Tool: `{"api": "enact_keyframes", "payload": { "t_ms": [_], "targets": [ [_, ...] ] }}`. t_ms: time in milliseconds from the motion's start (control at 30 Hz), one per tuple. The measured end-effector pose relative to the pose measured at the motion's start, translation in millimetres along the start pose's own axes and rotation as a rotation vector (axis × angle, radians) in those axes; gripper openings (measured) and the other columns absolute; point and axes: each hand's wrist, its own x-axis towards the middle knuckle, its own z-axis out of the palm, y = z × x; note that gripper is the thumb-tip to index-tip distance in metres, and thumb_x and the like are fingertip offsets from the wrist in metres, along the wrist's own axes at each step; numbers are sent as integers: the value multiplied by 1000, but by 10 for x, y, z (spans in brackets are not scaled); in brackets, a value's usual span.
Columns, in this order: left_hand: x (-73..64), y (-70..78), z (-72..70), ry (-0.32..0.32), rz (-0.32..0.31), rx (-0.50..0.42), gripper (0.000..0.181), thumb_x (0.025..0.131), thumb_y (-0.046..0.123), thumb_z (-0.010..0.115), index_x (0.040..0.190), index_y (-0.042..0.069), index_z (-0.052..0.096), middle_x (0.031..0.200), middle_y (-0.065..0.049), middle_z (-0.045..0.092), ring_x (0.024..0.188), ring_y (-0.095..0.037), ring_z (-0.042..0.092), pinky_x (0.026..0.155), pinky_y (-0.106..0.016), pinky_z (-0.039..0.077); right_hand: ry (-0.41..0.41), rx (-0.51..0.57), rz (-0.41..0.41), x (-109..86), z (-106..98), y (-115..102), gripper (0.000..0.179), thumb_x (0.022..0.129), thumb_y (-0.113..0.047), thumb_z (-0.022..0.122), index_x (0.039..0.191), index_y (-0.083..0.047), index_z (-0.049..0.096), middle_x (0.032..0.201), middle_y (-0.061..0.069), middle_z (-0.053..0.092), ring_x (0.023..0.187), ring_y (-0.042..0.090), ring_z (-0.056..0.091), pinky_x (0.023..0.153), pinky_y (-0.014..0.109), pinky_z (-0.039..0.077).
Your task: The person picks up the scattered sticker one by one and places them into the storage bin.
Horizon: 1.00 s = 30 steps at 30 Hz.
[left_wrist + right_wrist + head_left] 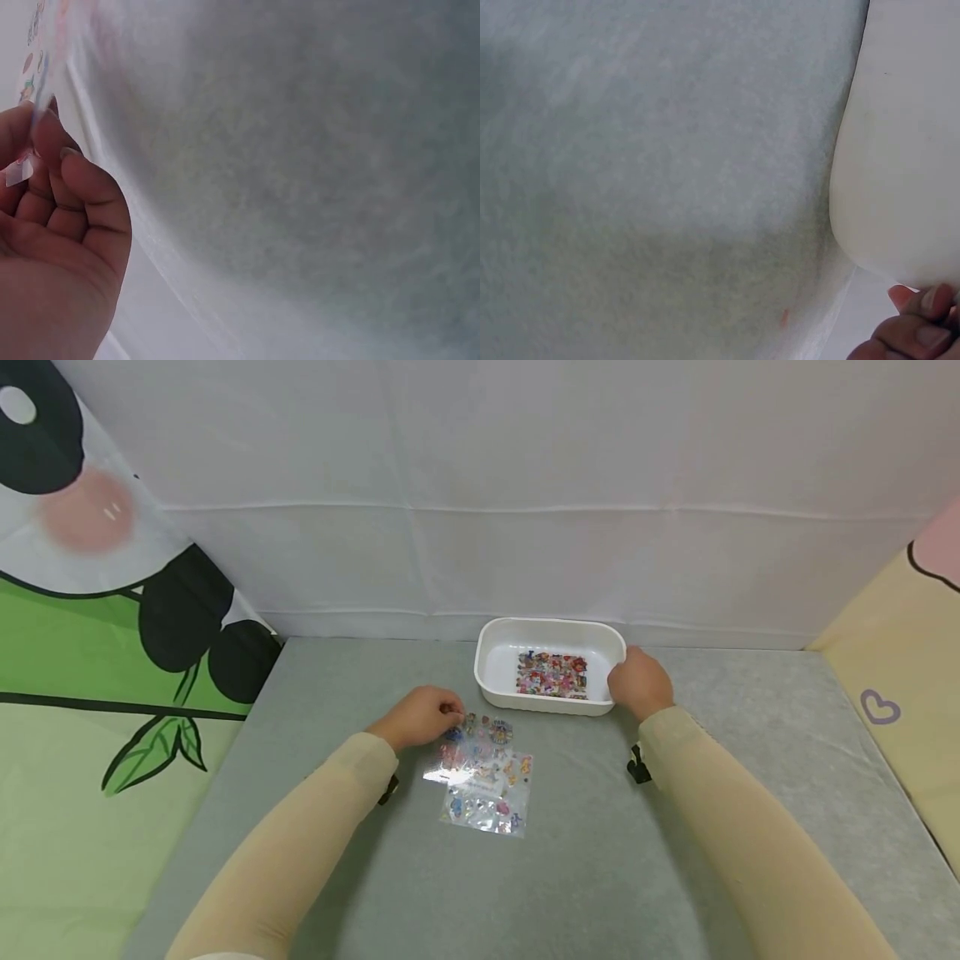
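My left hand pinches the corner of a clear sticker sheet between thumb and fingertips. In the left wrist view, the pinched sheet rises above the curled fingers. Another clear sheet with small colourful prints lies partly under it on the table. My right hand grips the right end of a white plastic tub. Inside the tub lies a densely printed, colourful sticker sheet. The right wrist view shows the tub's outer wall with curled fingertips at its end.
A grey cloth-like surface covers the table. Behind the tub hangs a white fabric backdrop. A green cartoon-print cloth borders the left side, and a yellow cloth with a purple heart the right.
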Motion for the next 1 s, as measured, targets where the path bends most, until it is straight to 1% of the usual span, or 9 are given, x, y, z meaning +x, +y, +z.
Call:
{"api": "enact_keyframes", "payload": {
  "t_ms": [133, 433, 567, 667, 767, 867, 1000],
  "targets": [
    [-5, 7, -45, 2, -15, -53, 13, 102, 20, 66, 102, 12, 76, 90, 2, 69, 82, -17, 59, 75, -37, 50, -3, -1, -2, -7, -3, -2, 49, 99, -11, 37, 140, 14, 48, 125, 32, 61, 107, 43, 61, 91, 57, 51],
    [-1, 55, -177, 36, 6, -94, 16, 102, 22, 66, 105, 10, 77, 93, 0, 70, 87, -19, 61, 78, -38, 50, -11, 9, -7, 6, -7, 0, 48, 99, -11, 37, 139, 13, 49, 125, 31, 61, 107, 42, 61, 90, 56, 51],
    [-23, 96, -256, 57, -17, -107, 18, 103, 23, 65, 108, 10, 77, 97, -1, 70, 90, -20, 60, 80, -39, 50, -11, 10, -3, 7, -13, -4, 49, 99, -10, 38, 141, 13, 48, 127, 31, 61, 109, 43, 61, 92, 57, 51],
    [-49, 129, -317, 74, -38, -132, 18, 103, 23, 64, 108, 11, 77, 97, -2, 70, 89, -21, 59, 78, -39, 50, -11, 11, -2, 7, -16, -4, 49, 99, -10, 38, 142, 13, 47, 127, 32, 60, 110, 44, 61, 93, 57, 51],
    [-68, 156, -366, 90, -46, -163, 19, 103, 24, 64, 108, 11, 77, 97, -3, 70, 88, -22, 59, 77, -39, 50, -12, 6, 0, 2, -17, -8, 49, 99, -10, 38, 141, 13, 47, 127, 32, 60, 110, 43, 60, 93, 57, 50],
    [-64, 169, -390, 110, -48, -196, 20, 104, 25, 64, 109, 11, 77, 97, -4, 71, 87, -22, 60, 76, -38, 50, -15, 0, 2, -1, -16, -8, 49, 99, -10, 38, 141, 14, 47, 127, 32, 60, 110, 43, 60, 93, 57, 50],
    [-24, 166, -380, 146, -56, -237, 21, 104, 26, 65, 109, 10, 77, 97, -4, 71, 85, -22, 61, 75, -38, 50, -18, -4, 4, -9, -16, -7, 50, 99, -10, 38, 142, 14, 46, 128, 32, 59, 110, 44, 60, 93, 57, 50]
  ]
}}
